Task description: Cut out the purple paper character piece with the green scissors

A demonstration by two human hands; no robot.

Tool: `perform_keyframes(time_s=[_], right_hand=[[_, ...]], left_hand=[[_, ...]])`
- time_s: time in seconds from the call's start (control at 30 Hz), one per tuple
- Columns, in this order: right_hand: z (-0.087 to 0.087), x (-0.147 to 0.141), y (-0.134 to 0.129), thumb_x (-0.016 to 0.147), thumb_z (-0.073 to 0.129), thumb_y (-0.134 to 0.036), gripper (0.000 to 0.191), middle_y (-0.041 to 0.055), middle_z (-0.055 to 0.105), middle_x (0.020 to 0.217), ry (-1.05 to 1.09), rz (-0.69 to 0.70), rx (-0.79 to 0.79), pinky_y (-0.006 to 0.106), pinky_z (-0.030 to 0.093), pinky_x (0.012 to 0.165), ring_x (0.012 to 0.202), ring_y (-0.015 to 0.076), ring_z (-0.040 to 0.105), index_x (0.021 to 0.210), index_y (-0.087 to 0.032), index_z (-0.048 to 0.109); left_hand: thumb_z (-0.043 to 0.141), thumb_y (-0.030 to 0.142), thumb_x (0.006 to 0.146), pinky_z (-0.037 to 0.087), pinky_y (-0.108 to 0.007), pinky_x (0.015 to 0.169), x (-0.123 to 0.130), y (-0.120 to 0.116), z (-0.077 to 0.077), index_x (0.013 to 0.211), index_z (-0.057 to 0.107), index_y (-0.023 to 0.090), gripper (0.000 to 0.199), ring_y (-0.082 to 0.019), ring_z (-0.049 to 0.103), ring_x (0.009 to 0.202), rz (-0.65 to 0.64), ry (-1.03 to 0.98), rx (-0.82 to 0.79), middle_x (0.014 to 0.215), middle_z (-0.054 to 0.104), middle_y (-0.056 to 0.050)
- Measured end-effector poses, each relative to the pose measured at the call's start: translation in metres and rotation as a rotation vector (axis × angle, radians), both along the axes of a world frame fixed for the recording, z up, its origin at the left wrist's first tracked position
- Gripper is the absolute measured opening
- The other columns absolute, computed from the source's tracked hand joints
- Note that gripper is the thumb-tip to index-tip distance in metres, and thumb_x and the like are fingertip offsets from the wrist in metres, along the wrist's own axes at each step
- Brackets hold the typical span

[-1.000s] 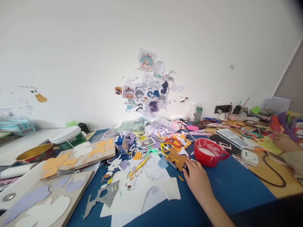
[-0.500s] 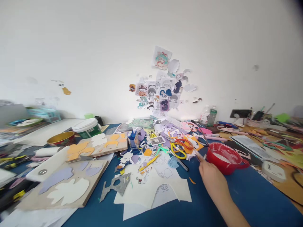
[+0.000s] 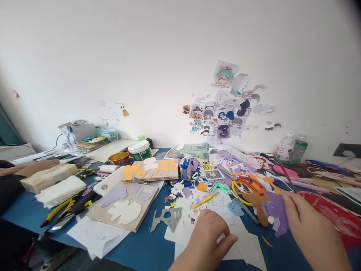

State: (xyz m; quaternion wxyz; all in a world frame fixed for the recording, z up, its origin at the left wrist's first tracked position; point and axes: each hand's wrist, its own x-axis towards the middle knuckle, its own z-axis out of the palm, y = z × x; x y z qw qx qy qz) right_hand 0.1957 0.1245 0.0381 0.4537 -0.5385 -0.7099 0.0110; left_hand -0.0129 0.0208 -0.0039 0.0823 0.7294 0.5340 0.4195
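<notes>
My right hand [image 3: 313, 226], at the lower right, is closed on a purple cut-out [image 3: 278, 212], which is gripped near its upper right edge. An orange-brown cut-out [image 3: 258, 205] is against its left side; I cannot tell whether they are joined. A thin brown stick [image 3: 284, 175] rises behind the fingers, and its lower end is hidden. My left hand [image 3: 207, 237] hovers over the white paper sheets [image 3: 248, 248], fingers loosely bent and thumb apart, with nothing visible in it. The red bowl [image 3: 332, 210] with whitish smears is partly hidden behind my right hand.
Scissors with yellow handles [image 3: 239, 194], a yellow cutter [image 3: 203, 200] and paper scraps crowd the middle. Boards with cut-outs [image 3: 124, 220] lie left. Pliers [image 3: 60, 210] and a tissue stack [image 3: 60, 190] are farther left, near another person's arm [image 3: 39, 167]. Bottles [image 3: 285, 146] stand at the back.
The view has turned left. My left hand has come into view. My right hand, earlier beside the red bowl with a thin stick, now holds the purple cut-out.
</notes>
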Motion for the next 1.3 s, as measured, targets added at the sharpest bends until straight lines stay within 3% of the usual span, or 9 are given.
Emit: perform_keyframes(time_s=[0.2, 0.33, 0.43, 0.6, 0.77, 0.9, 1.03, 1.13, 1.3], right_hand=[[0.029, -0.061, 0.038, 0.072, 0.037, -0.036, 0.027, 0.0018, 0.061, 0.059, 0.198, 0.293, -0.215, 0.026, 0.037, 0.044, 0.048, 0.017, 0.052, 0.08, -0.021, 0.058], [0.025, -0.099, 0.072, 0.067, 0.039, -0.031, 0.025, -0.0038, 0.051, 0.047, 0.322, 0.41, -0.398, 0.025, 0.036, 0.043, 0.041, 0.0147, 0.046, 0.084, -0.019, 0.053], [0.014, -0.119, 0.098, 0.067, 0.041, -0.027, 0.025, -0.0052, 0.052, 0.05, 0.366, 0.469, -0.433, 0.025, 0.038, 0.045, 0.041, 0.0141, 0.049, 0.089, -0.019, 0.05], [-0.021, -0.129, 0.133, 0.07, 0.049, -0.031, 0.032, -0.0032, 0.058, 0.06, 0.497, 0.559, -0.46, 0.026, 0.045, 0.05, 0.049, 0.0145, 0.056, 0.1, -0.019, 0.05], [-0.052, -0.118, 0.142, 0.07, 0.053, -0.04, 0.037, 0.0, 0.063, 0.068, 0.513, 0.489, -0.448, 0.029, 0.047, 0.051, 0.057, 0.019, 0.061, 0.101, -0.019, 0.051], [-0.048, -0.123, 0.128, 0.068, 0.055, -0.037, 0.033, 0.0037, 0.066, 0.08, 0.722, 0.523, -0.519, 0.034, 0.054, 0.062, 0.065, 0.0208, 0.064, 0.097, -0.022, 0.047], [-0.034, -0.131, 0.114, 0.061, 0.063, -0.033, 0.044, 0.0056, 0.066, 0.093, 0.929, 0.612, -0.607, 0.035, 0.055, 0.071, 0.072, 0.0213, 0.066, 0.099, -0.023, 0.043], [-0.031, -0.132, 0.112, 0.058, 0.065, -0.031, 0.045, 0.0044, 0.067, 0.087, 0.961, 0.573, -0.633, 0.035, 0.056, 0.069, 0.068, 0.0206, 0.065, 0.097, -0.021, 0.045], [-0.044, -0.124, 0.126, 0.062, 0.059, -0.03, 0.037, 0.0032, 0.067, 0.082, 0.858, 0.544, -0.62, 0.032, 0.054, 0.06, 0.064, 0.0193, 0.064, 0.095, -0.02, 0.046]], left_hand=[[0.047, 0.033, 0.081, 0.026, -0.028, 0.051, 0.0, 0.045, 0.017, 0.054, 0.039, 0.02, 0.031, -0.012, 0.047, 0.05, 0.215, 0.495, 0.325, 0.049, 0.051, 0.003], [0.044, 0.02, 0.079, 0.021, -0.029, 0.048, -0.008, 0.082, 0.04, 0.055, 0.041, 0.019, 0.025, -0.011, 0.046, 0.046, 0.28, 0.552, 0.394, 0.048, 0.052, 0.002], [0.045, 0.017, 0.077, 0.021, -0.028, 0.048, -0.017, 0.101, 0.048, 0.054, 0.043, 0.019, 0.023, -0.011, 0.047, 0.045, 0.302, 0.573, 0.431, 0.048, 0.052, 0.002], [0.045, 0.012, 0.074, 0.017, -0.027, 0.044, -0.039, 0.114, 0.03, 0.052, 0.042, 0.019, 0.023, -0.011, 0.043, 0.041, 0.46, 0.506, 0.413, 0.044, 0.048, 0.001], [0.048, 0.011, 0.07, 0.015, -0.026, 0.043, -0.049, 0.116, 0.006, 0.049, 0.038, 0.019, 0.024, -0.009, 0.041, 0.038, 0.517, 0.479, 0.36, 0.042, 0.044, 0.003], [0.047, 0.012, 0.069, 0.016, -0.027, 0.042, -0.043, 0.115, 0.004, 0.047, 0.036, 0.019, 0.025, -0.009, 0.039, 0.038, 0.482, 0.476, 0.339, 0.041, 0.044, 0.003], [0.046, 0.012, 0.07, 0.017, -0.026, 0.042, -0.043, 0.112, 0.008, 0.047, 0.036, 0.019, 0.026, -0.008, 0.037, 0.037, 0.454, 0.454, 0.318, 0.041, 0.044, 0.003], [0.044, 0.013, 0.072, 0.017, -0.026, 0.043, -0.046, 0.112, 0.007, 0.048, 0.037, 0.019, 0.026, -0.009, 0.037, 0.038, 0.457, 0.428, 0.295, 0.042, 0.044, 0.003], [0.045, 0.013, 0.072, 0.017, -0.025, 0.044, -0.046, 0.114, -0.001, 0.048, 0.034, 0.019, 0.026, -0.009, 0.034, 0.039, 0.448, 0.408, 0.275, 0.042, 0.041, 0.004]])
